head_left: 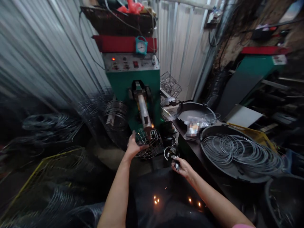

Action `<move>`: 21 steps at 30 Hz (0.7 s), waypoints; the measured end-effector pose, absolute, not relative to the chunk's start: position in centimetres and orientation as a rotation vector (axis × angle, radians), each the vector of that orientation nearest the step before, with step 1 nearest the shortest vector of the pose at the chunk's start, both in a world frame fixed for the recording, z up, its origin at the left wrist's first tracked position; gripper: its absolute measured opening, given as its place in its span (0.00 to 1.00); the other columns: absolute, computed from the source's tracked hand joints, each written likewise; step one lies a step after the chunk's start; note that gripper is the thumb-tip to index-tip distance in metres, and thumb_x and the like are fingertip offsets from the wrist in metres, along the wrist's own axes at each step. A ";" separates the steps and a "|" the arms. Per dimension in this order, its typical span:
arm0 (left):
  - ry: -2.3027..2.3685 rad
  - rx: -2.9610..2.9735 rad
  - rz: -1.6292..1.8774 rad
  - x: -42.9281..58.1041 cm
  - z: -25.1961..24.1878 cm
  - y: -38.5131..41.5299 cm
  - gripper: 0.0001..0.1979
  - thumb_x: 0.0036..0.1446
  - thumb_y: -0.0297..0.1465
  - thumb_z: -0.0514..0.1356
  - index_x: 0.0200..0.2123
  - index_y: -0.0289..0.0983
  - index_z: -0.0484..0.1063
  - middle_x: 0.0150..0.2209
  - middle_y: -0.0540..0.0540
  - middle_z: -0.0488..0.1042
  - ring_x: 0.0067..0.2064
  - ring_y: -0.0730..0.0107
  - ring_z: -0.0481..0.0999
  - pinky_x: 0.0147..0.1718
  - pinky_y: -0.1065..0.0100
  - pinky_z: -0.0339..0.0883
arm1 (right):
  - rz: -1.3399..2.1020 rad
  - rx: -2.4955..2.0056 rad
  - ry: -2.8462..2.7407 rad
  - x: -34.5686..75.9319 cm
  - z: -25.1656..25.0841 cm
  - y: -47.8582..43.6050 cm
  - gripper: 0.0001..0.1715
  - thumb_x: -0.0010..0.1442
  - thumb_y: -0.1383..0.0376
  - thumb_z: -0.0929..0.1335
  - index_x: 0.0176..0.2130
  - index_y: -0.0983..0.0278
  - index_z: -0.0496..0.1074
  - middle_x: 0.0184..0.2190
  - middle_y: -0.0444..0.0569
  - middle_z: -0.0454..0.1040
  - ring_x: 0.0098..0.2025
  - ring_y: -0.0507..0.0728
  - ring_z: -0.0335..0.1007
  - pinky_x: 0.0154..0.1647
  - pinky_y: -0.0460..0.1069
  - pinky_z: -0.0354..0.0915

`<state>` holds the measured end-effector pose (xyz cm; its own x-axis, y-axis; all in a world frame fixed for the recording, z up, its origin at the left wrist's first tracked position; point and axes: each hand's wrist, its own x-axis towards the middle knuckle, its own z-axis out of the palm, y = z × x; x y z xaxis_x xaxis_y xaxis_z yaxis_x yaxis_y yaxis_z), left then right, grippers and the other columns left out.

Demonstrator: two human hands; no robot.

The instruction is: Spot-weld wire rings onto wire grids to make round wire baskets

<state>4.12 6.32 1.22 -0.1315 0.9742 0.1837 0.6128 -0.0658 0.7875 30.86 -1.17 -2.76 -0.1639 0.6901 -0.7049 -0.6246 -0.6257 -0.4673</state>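
A round wire basket sits under the metal arm of a green machine, where a small bright spark shows. My left hand is wrapped on the basket's left side, thumb toward its front. To the right of the basket, my right hand is closed around a small shiny metal piece. A bright wire ring lies just beyond those fingers; whether it is joined to the piece cannot be made out. Orange sparks glow over the dark apron.
Black trays with thin wire rings stand on the right. Wire coils hang left of the machine. A yellow-edged crate is at lower left. A teal clock hangs on the machine's red top.
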 end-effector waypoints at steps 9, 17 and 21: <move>1.482 1.015 1.439 3.7 -5.0 4.2 0.44 0.29 0.33 0.72 0.53 0.40 0.59 0.48 0.41 0.67 0.54 0.55 0.67 0.50 0.59 0.65 | 1.980 -0.990 0.082 31.2 -3.8 -0.3 0.05 0.58 0.70 0.62 0.31 0.66 0.65 0.21 0.44 0.69 0.21 0.49 0.67 0.22 0.43 0.62; 1.445 0.995 1.446 3.9 -4.2 4.3 0.43 0.25 0.33 0.73 0.49 0.41 0.62 0.42 0.47 0.66 0.50 0.61 0.68 0.50 0.61 0.64 | 1.949 -0.901 -0.009 31.8 -3.7 -0.7 0.05 0.54 0.68 0.66 0.28 0.67 0.64 0.21 0.41 0.65 0.20 0.46 0.61 0.22 0.42 0.59; 1.427 0.984 1.454 3.9 -4.3 4.3 0.43 0.24 0.32 0.73 0.48 0.41 0.61 0.41 0.48 0.65 0.50 0.61 0.67 0.51 0.60 0.63 | 1.727 -1.082 -0.328 31.8 -4.5 -1.4 0.07 0.48 0.67 0.68 0.31 0.66 0.67 0.18 0.37 0.62 0.15 0.43 0.48 0.16 0.40 0.46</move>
